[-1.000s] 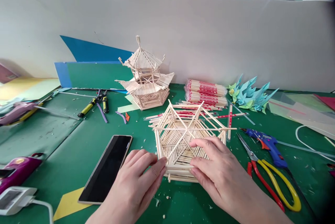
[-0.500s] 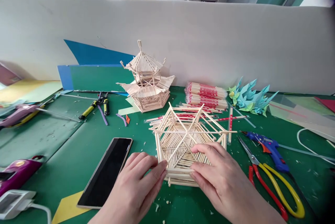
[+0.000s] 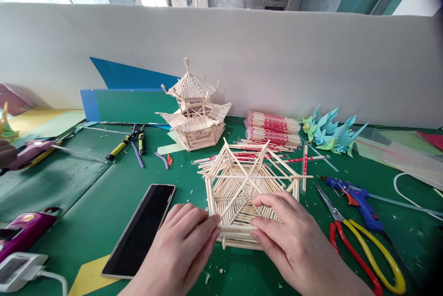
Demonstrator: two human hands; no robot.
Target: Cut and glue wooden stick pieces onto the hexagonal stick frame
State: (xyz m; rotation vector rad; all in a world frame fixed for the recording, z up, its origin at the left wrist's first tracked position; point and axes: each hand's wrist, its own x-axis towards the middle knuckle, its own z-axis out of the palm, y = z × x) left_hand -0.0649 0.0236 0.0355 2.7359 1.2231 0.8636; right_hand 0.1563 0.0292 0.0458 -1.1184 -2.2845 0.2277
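A six-sided frame of thin wooden sticks (image 3: 238,230) stands on the green table right before me, with a slatted floor and sticks crossing at its middle on top. My left hand (image 3: 183,245) pinches its front left corner between thumb and fingers. On the front edge, my right hand (image 3: 297,240) has its thumb and a finger closed round the sticks, while the index finger curves above the floor; the exact contact is partly hidden. Behind it rises a finished-looking stick pagoda (image 3: 197,116) with two tiers of roof.
To the right lie a blue glue gun (image 3: 356,196) and scissors (image 3: 360,240) with red and yellow handles. Left is a phone (image 3: 140,231). Farther back are bundled sticks (image 3: 272,127), folded blue paper (image 3: 334,129) and pliers (image 3: 128,142). Another person's hand (image 3: 6,154) touches a pink glue gun (image 3: 31,154).
My hands keep their hold on the stick frame with hardly any movement. The view has tilted up slightly. Another person's hand has come into view at the left edge.
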